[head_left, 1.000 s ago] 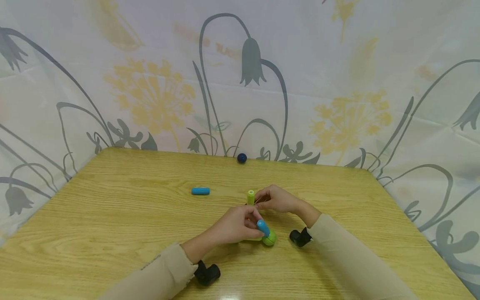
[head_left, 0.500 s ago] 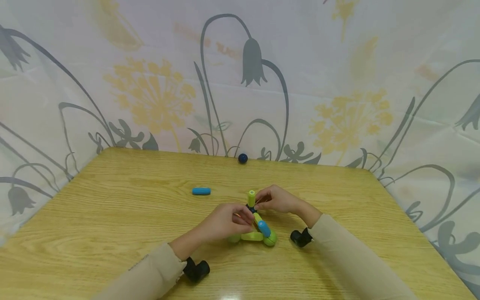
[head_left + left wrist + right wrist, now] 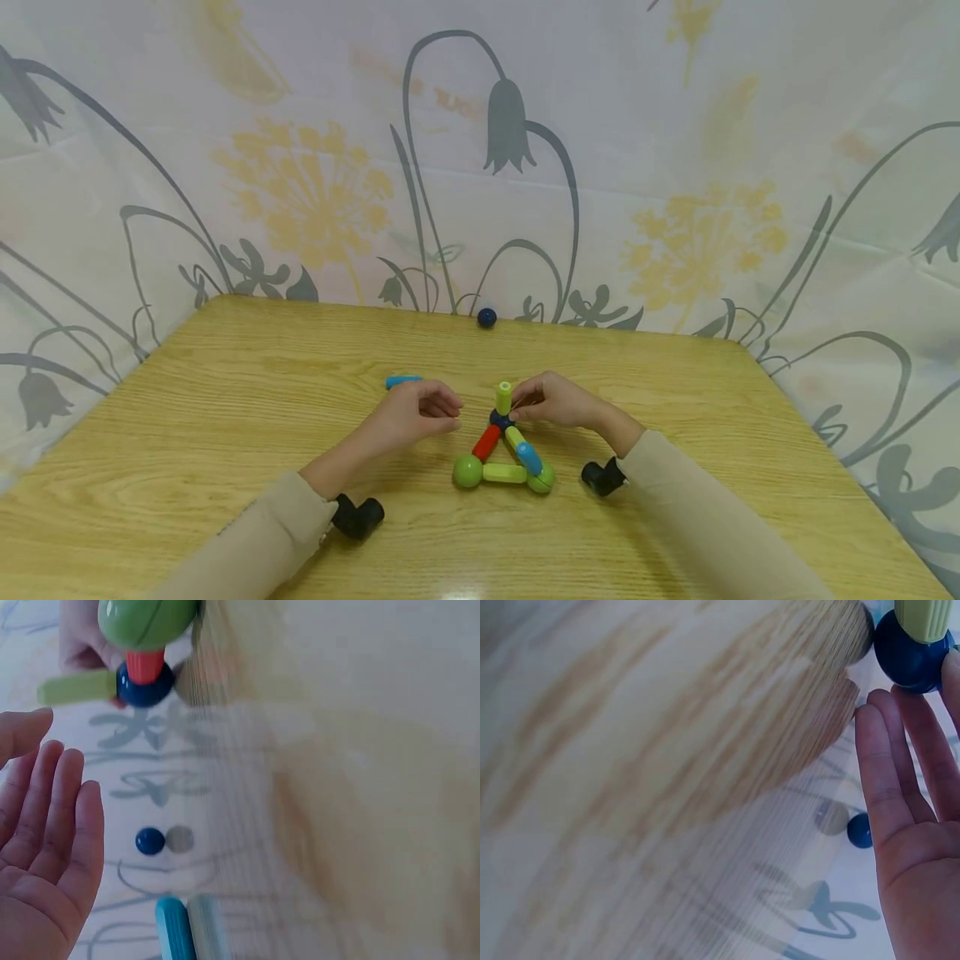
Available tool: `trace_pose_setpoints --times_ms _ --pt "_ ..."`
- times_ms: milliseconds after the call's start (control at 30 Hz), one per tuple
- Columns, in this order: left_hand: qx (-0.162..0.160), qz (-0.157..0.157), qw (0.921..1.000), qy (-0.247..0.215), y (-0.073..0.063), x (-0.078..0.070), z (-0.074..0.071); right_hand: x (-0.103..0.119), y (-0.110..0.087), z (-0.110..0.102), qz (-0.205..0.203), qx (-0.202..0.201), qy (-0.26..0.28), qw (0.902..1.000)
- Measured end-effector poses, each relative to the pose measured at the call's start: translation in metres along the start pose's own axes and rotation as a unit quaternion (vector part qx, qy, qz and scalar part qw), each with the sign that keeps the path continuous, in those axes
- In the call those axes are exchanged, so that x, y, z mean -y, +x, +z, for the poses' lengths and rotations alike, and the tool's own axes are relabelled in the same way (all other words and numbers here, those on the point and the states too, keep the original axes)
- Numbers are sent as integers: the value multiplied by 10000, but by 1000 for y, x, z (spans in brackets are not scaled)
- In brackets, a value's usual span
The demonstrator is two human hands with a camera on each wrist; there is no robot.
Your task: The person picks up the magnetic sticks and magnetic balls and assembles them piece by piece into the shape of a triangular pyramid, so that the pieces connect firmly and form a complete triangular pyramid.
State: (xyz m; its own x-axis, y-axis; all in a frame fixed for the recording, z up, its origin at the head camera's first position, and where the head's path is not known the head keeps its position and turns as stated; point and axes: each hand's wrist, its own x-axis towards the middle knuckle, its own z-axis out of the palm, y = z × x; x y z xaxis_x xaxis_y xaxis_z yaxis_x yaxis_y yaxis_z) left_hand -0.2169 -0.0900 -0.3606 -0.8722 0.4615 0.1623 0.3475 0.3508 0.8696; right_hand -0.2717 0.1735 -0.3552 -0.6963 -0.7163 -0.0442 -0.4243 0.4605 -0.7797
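Note:
A triangle of rods and balls lies on the table. Its near corners are green balls, the left one (image 3: 468, 471) and the right one (image 3: 540, 478); a dark blue ball (image 3: 501, 419) forms the far corner. A red rod (image 3: 487, 442) and two yellow-green rods join them. On the dark blue ball stands another yellow-green rod (image 3: 504, 398), while a blue rod (image 3: 528, 457) rises tilted from the right green ball. My right hand (image 3: 558, 400) pinches the dark blue ball between thumb and fingers. Left of the triangle, my left hand (image 3: 408, 414) is in the air, fingers loosely bent, holding nothing.
A loose blue rod (image 3: 401, 382) lies behind my left hand, partly covered by it. Farther back, a loose dark blue ball (image 3: 487, 317) sits near the table's (image 3: 262, 358) far edge, against the patterned cloth (image 3: 465, 200).
My left hand has moved away from the triangle, left and slightly back, uncovering the red rod and left green ball. The right hand keeps its hold on the dark blue ball.

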Motion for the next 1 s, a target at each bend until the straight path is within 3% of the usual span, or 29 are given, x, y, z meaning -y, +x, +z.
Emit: trace_pose_setpoints --times_ms 267,500,700,1000 --pt "-504 -512 9970 298 3 11 -27 -1 0 1 -31 -10 -155 9999" --pt "-614 -709 9942 525 9 22 -45 -4 0 1 -11 -6 -111 9999" --pt "-539 -1004 9906 762 16 32 -53 -1 1 -1 36 -17 -180 9998" --pt "-50 -1127 9884 1021 26 32 -65 -4 1 -1 24 1 -155 9999"
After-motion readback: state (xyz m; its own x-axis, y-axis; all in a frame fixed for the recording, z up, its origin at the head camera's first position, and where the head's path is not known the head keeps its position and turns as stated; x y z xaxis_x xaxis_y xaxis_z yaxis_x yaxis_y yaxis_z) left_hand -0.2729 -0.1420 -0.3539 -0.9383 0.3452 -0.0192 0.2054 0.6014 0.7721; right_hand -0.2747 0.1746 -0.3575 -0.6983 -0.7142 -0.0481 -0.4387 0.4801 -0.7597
